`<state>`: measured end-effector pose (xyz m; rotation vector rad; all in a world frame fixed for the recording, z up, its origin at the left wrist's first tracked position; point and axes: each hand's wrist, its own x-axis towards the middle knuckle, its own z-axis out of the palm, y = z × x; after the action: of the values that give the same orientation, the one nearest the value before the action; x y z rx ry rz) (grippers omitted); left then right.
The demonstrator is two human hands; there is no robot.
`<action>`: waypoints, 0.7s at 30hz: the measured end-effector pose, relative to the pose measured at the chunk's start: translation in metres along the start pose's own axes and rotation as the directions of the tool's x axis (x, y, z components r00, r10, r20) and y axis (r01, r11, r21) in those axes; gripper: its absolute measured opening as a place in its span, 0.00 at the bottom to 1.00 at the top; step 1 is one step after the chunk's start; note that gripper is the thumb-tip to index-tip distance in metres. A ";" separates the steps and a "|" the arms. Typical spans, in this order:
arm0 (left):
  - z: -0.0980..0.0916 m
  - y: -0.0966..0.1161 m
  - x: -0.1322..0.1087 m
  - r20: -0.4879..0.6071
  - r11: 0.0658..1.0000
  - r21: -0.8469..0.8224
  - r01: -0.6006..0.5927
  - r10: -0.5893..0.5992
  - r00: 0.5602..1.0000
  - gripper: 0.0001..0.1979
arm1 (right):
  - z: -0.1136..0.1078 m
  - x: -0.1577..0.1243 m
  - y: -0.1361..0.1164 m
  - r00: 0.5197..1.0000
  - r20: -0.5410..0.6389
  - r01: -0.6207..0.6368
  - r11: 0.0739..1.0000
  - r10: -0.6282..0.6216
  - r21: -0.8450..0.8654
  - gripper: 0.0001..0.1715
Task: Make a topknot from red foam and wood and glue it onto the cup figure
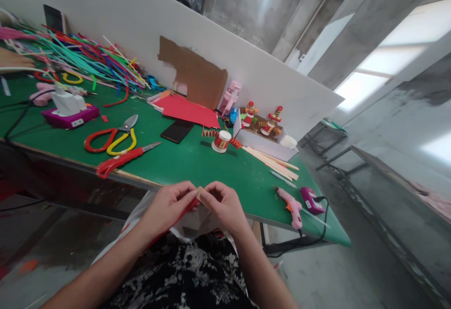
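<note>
Over my lap, just off the near edge of the green table (243,177), my left hand (171,205) and my right hand (225,205) meet fingertip to fingertip. Both pinch paper strips: a tan paper strip (200,193) shows between the thumbs, and a red paper strip (186,211) runs down beneath my left hand. How the two strips join is hidden by my fingers. Beyond my hands stands a small white and red cup (221,141) with accordion-folded paper arms on both sides. Loose pale and orange paper strips (273,162) lie to its right.
Left lie scissors (116,140), a red-handled knife (123,158) and a purple power socket (72,115). A pink glue gun (291,205) lies right. Behind are red paper (186,109), a phone (177,131) and a box (259,144) of figures. Another person's hand (14,60) shows far left.
</note>
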<state>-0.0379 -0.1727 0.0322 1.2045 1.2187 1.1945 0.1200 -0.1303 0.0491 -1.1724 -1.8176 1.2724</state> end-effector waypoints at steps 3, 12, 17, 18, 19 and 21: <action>-0.002 0.001 0.000 0.007 0.995 0.091 -0.043 0.042 0.999 0.18 | -0.003 0.000 -0.001 1.000 0.017 0.003 0.999 -0.002 -0.038 0.15; -0.013 0.017 0.008 -0.041 0.967 0.220 -0.131 0.143 0.989 0.15 | -0.007 -0.009 -0.015 0.954 -0.146 0.210 0.931 -0.262 -0.299 0.08; -0.025 0.046 0.035 -0.228 0.959 0.190 -0.209 0.250 0.941 0.14 | 0.010 -0.031 -0.024 0.872 -0.112 0.425 0.850 -0.477 -0.312 0.11; -0.025 0.053 0.043 -0.258 0.960 0.166 -0.223 0.261 0.930 0.13 | 0.016 -0.028 -0.021 0.901 -0.048 0.406 0.878 -0.431 -0.253 0.13; -0.025 0.059 0.050 -0.283 0.960 0.141 -0.242 0.274 0.919 0.13 | 0.021 -0.021 -0.017 0.925 -0.036 0.365 0.911 -0.378 -0.195 0.14; -0.023 0.072 0.064 -0.321 0.951 0.099 -0.291 0.308 0.896 0.12 | 0.026 0.002 -0.010 0.951 -0.154 0.261 0.964 -0.267 -0.057 0.11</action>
<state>-0.0601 -0.1076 0.1032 1.2946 1.3455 1.6606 0.0937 -0.1400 0.0500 -0.9800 -1.8129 0.9689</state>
